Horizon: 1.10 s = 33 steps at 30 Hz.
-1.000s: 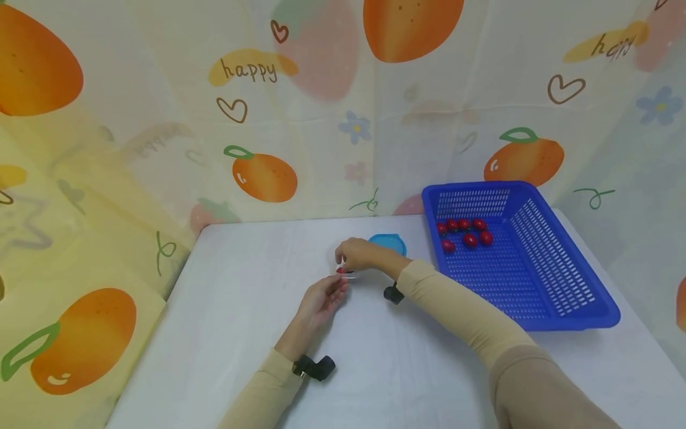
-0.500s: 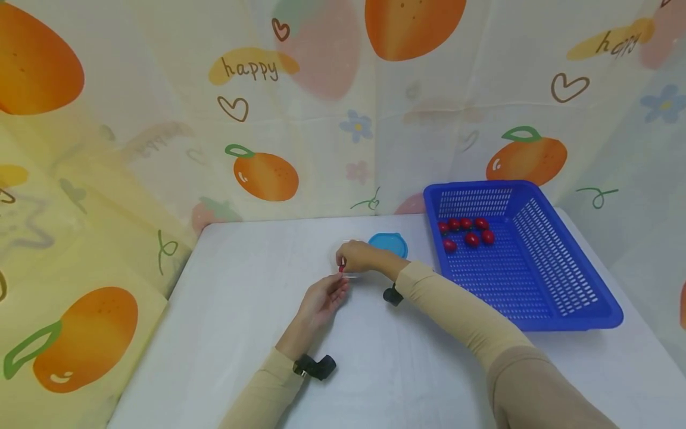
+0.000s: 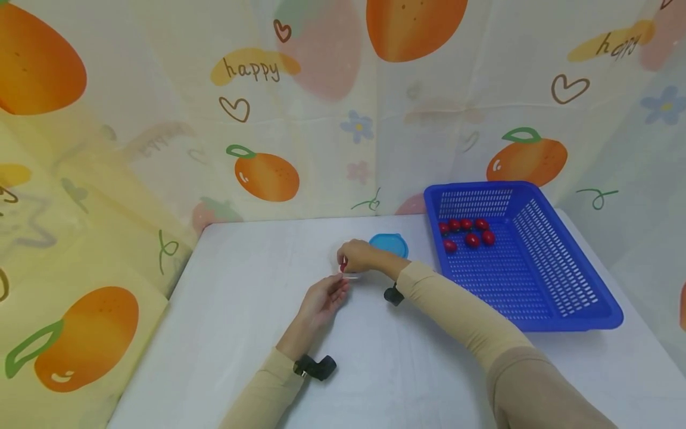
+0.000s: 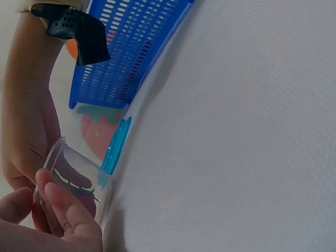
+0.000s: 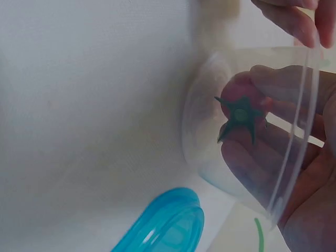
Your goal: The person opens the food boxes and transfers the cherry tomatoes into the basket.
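Observation:
My left hand (image 3: 321, 301) pinches the rim of a clear plastic tub (image 4: 84, 163) between thumb and fingers. The tub stands on the white table, its open mouth towards the hands in both wrist views. My right hand (image 3: 360, 255) reaches in through that mouth. Its fingers grip a red cherry tomato (image 5: 239, 86) with a green star-shaped stem end, seen through the tub wall in the right wrist view. In the head view the right hand hides most of the tub, and only a bit of red shows under its fingertips.
A blue round lid (image 3: 389, 244) lies just behind the right wrist. To the right stands a blue slotted basket (image 3: 514, 286), with several cherry tomatoes (image 3: 472, 240) at its far left. A printed fruit cloth (image 3: 321, 137) hangs behind the white table (image 3: 241, 286).
The cherry tomato has turned and shifted slightly in the right fingers. The left hand keeps its hold on the rim, and the basket and lid stay put.

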Motion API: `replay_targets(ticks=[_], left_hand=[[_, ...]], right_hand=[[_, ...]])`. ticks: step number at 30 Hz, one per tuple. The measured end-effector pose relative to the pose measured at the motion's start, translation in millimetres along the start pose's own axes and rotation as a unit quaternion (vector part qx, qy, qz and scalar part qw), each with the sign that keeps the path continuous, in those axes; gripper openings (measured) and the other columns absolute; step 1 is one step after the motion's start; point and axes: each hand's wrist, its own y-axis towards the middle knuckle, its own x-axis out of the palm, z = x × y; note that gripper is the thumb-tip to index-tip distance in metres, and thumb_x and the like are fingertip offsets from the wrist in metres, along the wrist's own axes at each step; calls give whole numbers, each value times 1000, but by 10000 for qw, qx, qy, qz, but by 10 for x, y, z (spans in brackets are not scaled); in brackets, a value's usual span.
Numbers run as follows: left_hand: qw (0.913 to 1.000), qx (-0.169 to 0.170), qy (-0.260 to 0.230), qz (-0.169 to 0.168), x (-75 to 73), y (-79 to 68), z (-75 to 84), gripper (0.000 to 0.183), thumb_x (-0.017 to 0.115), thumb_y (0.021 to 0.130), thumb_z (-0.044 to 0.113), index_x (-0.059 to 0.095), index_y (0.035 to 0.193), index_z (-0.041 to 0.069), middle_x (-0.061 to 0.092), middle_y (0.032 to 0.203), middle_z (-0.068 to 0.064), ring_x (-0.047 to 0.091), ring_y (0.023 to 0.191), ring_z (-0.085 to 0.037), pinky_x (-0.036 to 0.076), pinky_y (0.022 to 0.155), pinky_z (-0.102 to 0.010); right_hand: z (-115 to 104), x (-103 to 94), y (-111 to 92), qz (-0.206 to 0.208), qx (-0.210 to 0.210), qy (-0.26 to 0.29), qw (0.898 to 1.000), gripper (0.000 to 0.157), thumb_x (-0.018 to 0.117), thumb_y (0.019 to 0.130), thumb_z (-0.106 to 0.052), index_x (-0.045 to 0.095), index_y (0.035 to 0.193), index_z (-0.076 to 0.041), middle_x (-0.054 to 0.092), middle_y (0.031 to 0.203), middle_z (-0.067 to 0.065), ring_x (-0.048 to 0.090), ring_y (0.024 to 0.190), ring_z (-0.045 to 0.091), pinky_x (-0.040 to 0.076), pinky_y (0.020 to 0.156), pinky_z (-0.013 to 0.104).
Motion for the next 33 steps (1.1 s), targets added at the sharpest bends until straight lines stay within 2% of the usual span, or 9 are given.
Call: replay_targets(ticks=[7, 14, 19, 23, 28, 33], left_hand=[[9999, 8, 81, 73, 2, 0, -5, 18, 58, 97, 14, 59, 109, 1, 71, 85, -1, 65, 79, -10, 54, 71, -17], [9999, -51, 83, 95, 3, -12, -2, 32, 58, 97, 15, 54, 123, -3, 71, 86, 0, 65, 80, -9, 54, 72, -16], [9998, -130, 88, 97, -6, -29, 0, 41, 56, 99, 18, 48, 133, -3, 71, 92, 0, 64, 85, -10, 54, 75, -16], [9997, -157, 145, 113, -10, -36, 5, 42, 55, 99, 19, 49, 135, -2, 71, 95, 0, 64, 87, -10, 54, 77, -16], [9997, -107, 184, 97, -13, -35, 8, 42, 56, 99, 21, 50, 133, -1, 71, 96, -1, 64, 88, -10, 54, 78, -16], [9997, -89, 216, 94, -15, -31, 1, 41, 58, 97, 22, 52, 131, 0, 70, 97, -2, 64, 89, -10, 54, 79, -17]], right_hand=[[-3, -86, -47, 97, 58, 172, 9998, 21, 70, 89, -16, 70, 109, -9, 69, 106, 8, 59, 95, 19, 54, 89, 30], [12, -201, -129, 442, -175, 66, 9988, 24, 71, 89, -16, 69, 112, -8, 69, 109, 10, 61, 97, 20, 54, 91, 31], [14, -317, -244, 485, -219, 41, 9986, 28, 69, 90, -16, 67, 117, -8, 68, 113, 10, 61, 101, 22, 54, 93, 33], [14, -419, -360, 476, -368, 82, 9982, 31, 68, 91, -17, 66, 120, -7, 68, 114, 9, 61, 103, 22, 54, 93, 32], [21, -561, -508, 674, -647, -126, 9955, 29, 67, 91, -17, 67, 118, -7, 68, 111, 9, 62, 101, 22, 55, 90, 32], [41, -694, -655, 878, -702, -228, 9934, 29, 67, 91, -18, 67, 119, -8, 68, 110, 8, 62, 101, 22, 55, 89, 32]])
